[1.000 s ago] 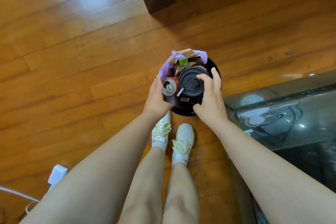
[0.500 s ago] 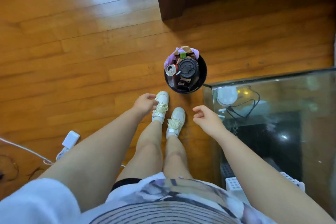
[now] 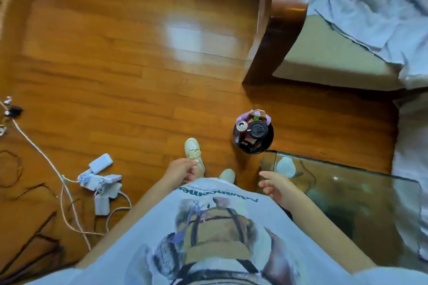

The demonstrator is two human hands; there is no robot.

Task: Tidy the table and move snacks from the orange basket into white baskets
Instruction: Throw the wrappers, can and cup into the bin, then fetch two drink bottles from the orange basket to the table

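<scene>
A small round black waste bin point(image 3: 266, 143) is seen standing on the glossy orange-brown wooden plank floor point(image 3: 129, 71), at about one o'clock from the two pale cream sneakers point(image 3: 194, 149). The bin is packed to the rim: a red drink can with a silver top point(image 3: 242, 126) lies at its ten o'clock edge, a black plastic cup lid point(image 3: 258, 129) is set just beside the can, and a purple liner with brown paper and a green scrap point(image 3: 256, 115) is bunched at twelve o'clock. Just at five o'clock from the bin, the corner of a glass tabletop point(image 3: 347, 183) is visible, with dark shapes showing through it.

The left hand point(image 3: 179, 170) is held in front of the white printed T-shirt point(image 3: 208, 227), its fingers point(image 3: 193, 164) loosely curled and nothing held in them. The right hand point(image 3: 274, 183) is held over the near edge of the glass, its fingers loosely bent and spread, also with nothing held. Both hands are well apart from the bin.

At nine o'clock from the feet, a cluster of white chargers and plugs point(image 3: 100, 180) with white cables point(image 3: 46, 157) is spread on the floor. At two o'clock, a dark wooden furniture frame with a beige cushion point(image 3: 324, 53) is seen, with rumpled grey fabric point(image 3: 370, 7) laid over it. Neither an orange basket nor white baskets can be made out; the picture is somewhat blurred.
</scene>
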